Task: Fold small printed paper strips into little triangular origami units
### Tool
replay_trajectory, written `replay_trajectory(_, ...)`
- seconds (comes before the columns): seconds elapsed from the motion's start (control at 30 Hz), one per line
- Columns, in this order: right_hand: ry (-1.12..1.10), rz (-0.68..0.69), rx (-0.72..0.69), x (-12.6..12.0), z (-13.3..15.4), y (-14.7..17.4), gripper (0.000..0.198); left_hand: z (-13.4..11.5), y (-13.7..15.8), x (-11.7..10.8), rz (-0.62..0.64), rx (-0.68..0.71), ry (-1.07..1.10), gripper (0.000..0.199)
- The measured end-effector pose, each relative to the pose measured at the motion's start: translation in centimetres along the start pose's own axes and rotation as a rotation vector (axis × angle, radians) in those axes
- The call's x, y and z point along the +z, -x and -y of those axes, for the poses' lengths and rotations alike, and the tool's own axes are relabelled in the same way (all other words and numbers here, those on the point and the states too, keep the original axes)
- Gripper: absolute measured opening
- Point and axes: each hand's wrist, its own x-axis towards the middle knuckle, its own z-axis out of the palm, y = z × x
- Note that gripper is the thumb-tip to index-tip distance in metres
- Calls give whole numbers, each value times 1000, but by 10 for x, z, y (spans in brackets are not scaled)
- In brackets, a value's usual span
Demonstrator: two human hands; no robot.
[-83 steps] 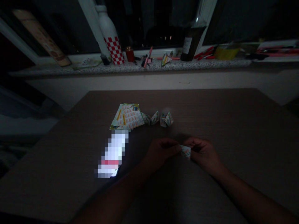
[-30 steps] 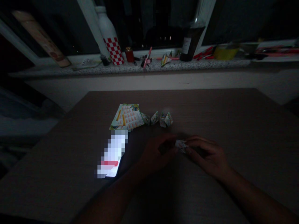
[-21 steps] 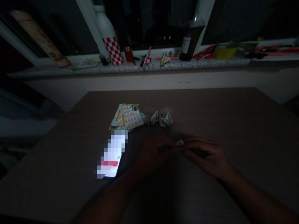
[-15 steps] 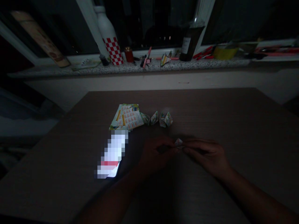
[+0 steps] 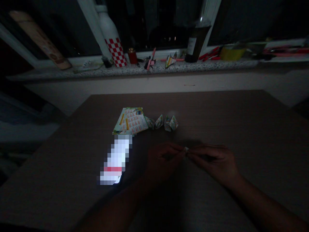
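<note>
Between the fingertips of both hands is a small folded paper piece (image 5: 186, 149), mostly covered by the fingers. My left hand (image 5: 165, 158) pinches it from the left, and my right hand (image 5: 213, 159) pinches it from the right. Just beyond the hands stand several folded paper shapes (image 5: 159, 121) in a row, printed in white, green and red. To their left lies a stack of printed paper sheets (image 5: 135, 122). A phone (image 5: 117, 158) with a bright, blurred-out screen rests on the table left of my left hand.
The dim wooden table (image 5: 229, 112) reaches back to a wall. Above it, a granite windowsill (image 5: 96, 72) holds a red-checked white bottle (image 5: 116, 48), a small red jar (image 5: 132, 56), a dark bottle (image 5: 194, 45), another folded paper shape (image 5: 170, 61) and a yellow container (image 5: 231, 54).
My fingertips have closed in further around the paper piece, so less of it shows. My left fingers have shifted slightly right. Everything on the table stays put.
</note>
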Motion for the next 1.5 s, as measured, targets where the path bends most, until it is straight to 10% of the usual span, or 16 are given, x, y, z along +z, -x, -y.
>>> replay_trajectory(0.33,118,-49,2,1,-1,2,6,10,-1,1,30,-362,279,29)
replay_trajectory(0.6,112,-13,10,0,0,1,9,1,-7,-9,232,-260,10,11)
replay_trajectory(1.0,-194,77,311,6,1,-2,16,1,-3,-4,72,-157,-19,8)
replay_trajectory(1.5,-145,144,240,2,5,1,15,-3,-2,-5,141,-122,-41,9)
